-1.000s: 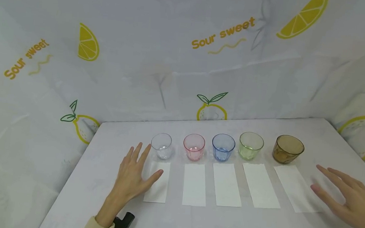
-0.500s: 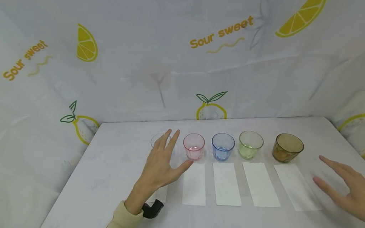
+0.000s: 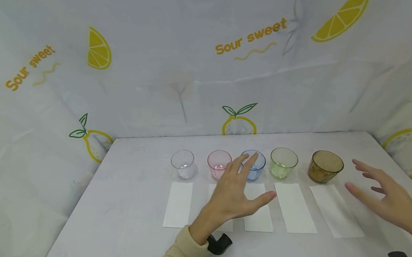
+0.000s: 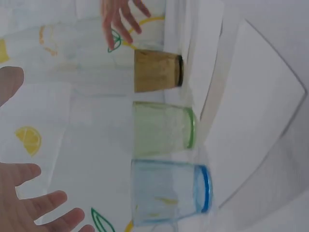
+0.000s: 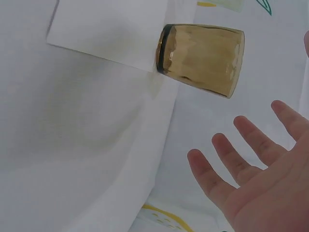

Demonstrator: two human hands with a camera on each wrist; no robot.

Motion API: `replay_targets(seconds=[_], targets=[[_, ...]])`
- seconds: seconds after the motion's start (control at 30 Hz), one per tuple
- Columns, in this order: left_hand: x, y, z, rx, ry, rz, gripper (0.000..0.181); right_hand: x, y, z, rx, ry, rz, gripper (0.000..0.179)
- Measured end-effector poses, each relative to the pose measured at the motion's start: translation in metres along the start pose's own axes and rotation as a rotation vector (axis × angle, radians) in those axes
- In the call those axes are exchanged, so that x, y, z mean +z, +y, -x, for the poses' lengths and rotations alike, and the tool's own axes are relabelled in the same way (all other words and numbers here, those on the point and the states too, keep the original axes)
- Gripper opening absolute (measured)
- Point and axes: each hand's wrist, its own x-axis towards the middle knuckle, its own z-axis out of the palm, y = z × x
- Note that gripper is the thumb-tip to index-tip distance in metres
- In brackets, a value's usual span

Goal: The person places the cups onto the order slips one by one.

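My left hand (image 3: 235, 193) hovers with spread fingers in front of the pink glass (image 3: 217, 165) and the blue glass (image 3: 259, 171), partly covering both. Nothing is in its grasp. Just right of the brown glass (image 3: 325, 167), my right hand (image 3: 386, 195) is held in the air with loose fingers, also without an object. Between blue and brown stands a green glass (image 3: 283, 163); a clear glass (image 3: 183, 165) stands at the row's left end. In the right wrist view the brown glass (image 5: 203, 58) is apart from the fingers (image 5: 244, 135).
White paper rectangles lie in front of the glasses, among them the leftmost paper (image 3: 178, 205), the paper before the green glass (image 3: 295, 210) and the rightmost paper (image 3: 337, 213). A lemon-print cloth (image 3: 140, 87) hangs behind the white table (image 3: 113, 202).
My left hand has moved right, from the clear glass across to the pink and blue ones. My right hand has risen slightly and shifted left towards the brown glass. The glasses have not moved.
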Motion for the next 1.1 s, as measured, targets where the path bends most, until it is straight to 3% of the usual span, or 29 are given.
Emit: replay_targets(seconds=[0.2, 0.43, 0.63, 0.93, 1.1], targets=[[0.036, 0.024, -0.012, -0.003, -0.063, 0.033, 0.09, 0.001, -0.004, -0.018, -0.016, 0.006, -0.046, 0.079], [0.081, 0.043, -0.025, -0.019, -0.172, -0.071, 0.091, 0.005, -0.004, -0.035, -0.047, 0.002, -0.134, 0.08], [0.107, 0.058, -0.034, -0.036, -0.272, -0.171, 0.093, 0.007, -0.002, -0.041, -0.086, -0.052, -0.208, 0.079], [0.132, 0.066, -0.041, -0.012, -0.272, -0.18, 0.088, 0.007, -0.001, -0.054, -0.122, -0.131, -0.264, 0.08], [0.143, 0.066, -0.043, -0.005, -0.265, -0.268, 0.086, 0.008, 0.001, -0.058, -0.134, -0.17, -0.271, 0.081]])
